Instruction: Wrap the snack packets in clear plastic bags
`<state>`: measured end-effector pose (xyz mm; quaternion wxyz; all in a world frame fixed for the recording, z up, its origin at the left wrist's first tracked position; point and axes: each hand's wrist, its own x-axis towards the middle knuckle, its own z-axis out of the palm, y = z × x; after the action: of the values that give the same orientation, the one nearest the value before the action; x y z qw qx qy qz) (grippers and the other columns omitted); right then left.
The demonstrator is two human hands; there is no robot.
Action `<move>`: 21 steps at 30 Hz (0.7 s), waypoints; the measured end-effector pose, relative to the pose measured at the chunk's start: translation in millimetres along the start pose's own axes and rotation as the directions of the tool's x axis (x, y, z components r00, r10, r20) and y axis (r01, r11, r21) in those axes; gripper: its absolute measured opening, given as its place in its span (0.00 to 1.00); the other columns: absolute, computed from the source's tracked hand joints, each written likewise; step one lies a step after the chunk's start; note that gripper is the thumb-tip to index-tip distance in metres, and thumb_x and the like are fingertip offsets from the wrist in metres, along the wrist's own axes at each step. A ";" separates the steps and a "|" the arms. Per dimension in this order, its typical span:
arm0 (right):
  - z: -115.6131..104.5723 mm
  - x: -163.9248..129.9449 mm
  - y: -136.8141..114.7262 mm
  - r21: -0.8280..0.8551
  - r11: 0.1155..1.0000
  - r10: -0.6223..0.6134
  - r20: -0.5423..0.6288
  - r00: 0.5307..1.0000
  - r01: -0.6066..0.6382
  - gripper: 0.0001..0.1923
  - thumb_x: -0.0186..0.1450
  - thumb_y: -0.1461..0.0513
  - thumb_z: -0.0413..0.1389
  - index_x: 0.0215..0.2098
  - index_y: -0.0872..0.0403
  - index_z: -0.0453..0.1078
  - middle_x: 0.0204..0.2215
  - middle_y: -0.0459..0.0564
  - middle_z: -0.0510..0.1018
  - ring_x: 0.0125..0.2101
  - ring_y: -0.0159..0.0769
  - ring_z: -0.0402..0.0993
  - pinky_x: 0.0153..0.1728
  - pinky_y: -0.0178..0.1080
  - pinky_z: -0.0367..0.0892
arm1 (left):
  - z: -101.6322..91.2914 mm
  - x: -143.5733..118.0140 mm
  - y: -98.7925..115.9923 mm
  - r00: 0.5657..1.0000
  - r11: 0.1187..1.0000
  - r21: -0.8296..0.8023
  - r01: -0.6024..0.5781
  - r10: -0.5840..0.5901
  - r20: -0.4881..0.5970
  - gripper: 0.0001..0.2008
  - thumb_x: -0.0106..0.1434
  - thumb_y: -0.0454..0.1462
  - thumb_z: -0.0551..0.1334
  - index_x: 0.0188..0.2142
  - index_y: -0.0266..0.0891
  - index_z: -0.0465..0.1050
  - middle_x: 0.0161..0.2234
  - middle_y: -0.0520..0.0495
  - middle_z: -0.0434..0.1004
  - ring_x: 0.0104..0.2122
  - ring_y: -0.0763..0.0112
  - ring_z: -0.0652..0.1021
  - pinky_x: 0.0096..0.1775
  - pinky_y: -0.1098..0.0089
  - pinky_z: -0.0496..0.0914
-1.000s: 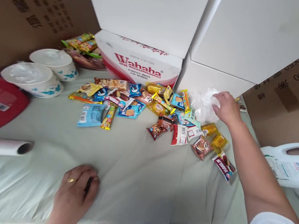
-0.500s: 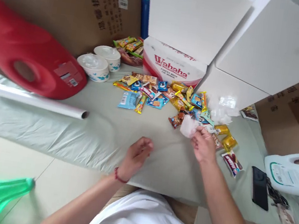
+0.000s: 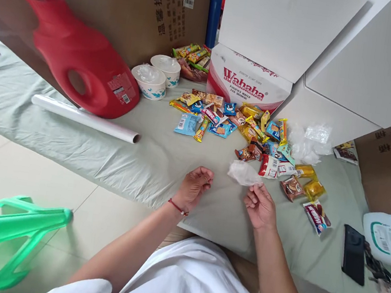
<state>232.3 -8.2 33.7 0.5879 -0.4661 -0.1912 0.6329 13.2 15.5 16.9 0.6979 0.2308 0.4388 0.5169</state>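
Note:
In the head view, my right hand pinches a thin, crumpled clear plastic bag by its edge, just above the cloth. To its left, my left hand, with a red cord at the wrist, is closed with the fingers curled in towards the thumb. I see nothing in it. Beyond both hands lies a loose pile of wrapped snacks, including a red-and-white packet close to the bag. More clear plastic bags lie bunched at the pile's right side.
Two paper bowls holding clear plastic stand by a red jug. A white roll lies at left. Behind the snacks is a Wahaba carton. At right are a phone and a white bottle; a green stool stands lower left.
The camera view has shifted left, so most things appear further right. The plastic bag has spread out and come down nearer the cloth in my right hand. My hands are closer together.

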 end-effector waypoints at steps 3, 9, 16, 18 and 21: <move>-4.0 -3.4 1.4 0.096 0.993 0.068 0.049 0.996 -0.072 0.14 0.57 0.62 0.68 0.31 0.51 0.66 0.24 0.40 0.67 0.19 0.24 0.53 0.15 0.27 0.53 | 1.0 -2.9 -2.9 0.995 0.990 0.116 -0.079 0.072 0.063 0.22 0.49 0.46 0.77 0.38 0.39 0.73 0.38 0.49 0.75 0.37 0.73 0.75 0.36 0.73 0.70; -1.0 -15.2 9.0 0.188 0.968 0.143 0.140 0.980 -0.168 0.11 0.55 0.62 0.61 0.24 0.51 0.61 0.18 0.38 0.57 0.17 0.25 0.46 0.14 0.28 0.48 | 20.8 1.8 -22.0 0.967 0.987 0.064 0.145 -0.155 0.204 0.35 0.47 0.43 0.79 0.53 0.44 0.71 0.53 0.40 0.74 0.45 0.64 0.79 0.40 0.64 0.76; -2.3 -28.5 10.1 -0.078 0.992 -0.088 0.115 0.990 0.097 0.06 0.54 0.60 0.59 0.23 0.50 0.65 0.21 0.43 0.62 0.21 0.31 0.54 0.22 0.35 0.56 | 26.0 1.0 -14.8 0.997 0.994 0.103 -0.023 0.031 -0.077 0.20 0.55 0.52 0.71 0.33 0.40 0.71 0.30 0.52 0.73 0.29 0.74 0.75 0.26 0.76 0.66; -3.2 -29.8 12.0 -0.247 0.945 -0.164 0.208 0.964 0.214 0.05 0.55 0.61 0.59 0.23 0.50 0.68 0.25 0.45 0.66 0.25 0.34 0.59 0.26 0.38 0.59 | 30.0 -5.5 -8.1 0.999 0.987 0.160 0.013 -0.019 0.041 0.23 0.60 0.58 0.64 0.36 0.39 0.74 0.34 0.48 0.76 0.31 0.70 0.76 0.27 0.72 0.67; -5.6 -28.3 18.1 -0.370 0.860 -0.270 0.256 0.928 0.352 0.04 0.57 0.61 0.60 0.25 0.50 0.71 0.33 0.48 0.72 0.32 0.37 0.65 0.33 0.39 0.62 | 36.6 -7.5 -4.0 0.983 0.958 0.287 0.027 -0.077 0.166 0.21 0.55 0.54 0.70 0.30 0.38 0.74 0.27 0.50 0.73 0.28 0.71 0.72 0.29 0.71 0.64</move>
<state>223.1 -40.3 27.0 0.5502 -0.4773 -0.4489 0.5176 45.8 11.9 35.2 0.7070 0.3612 0.4510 0.4078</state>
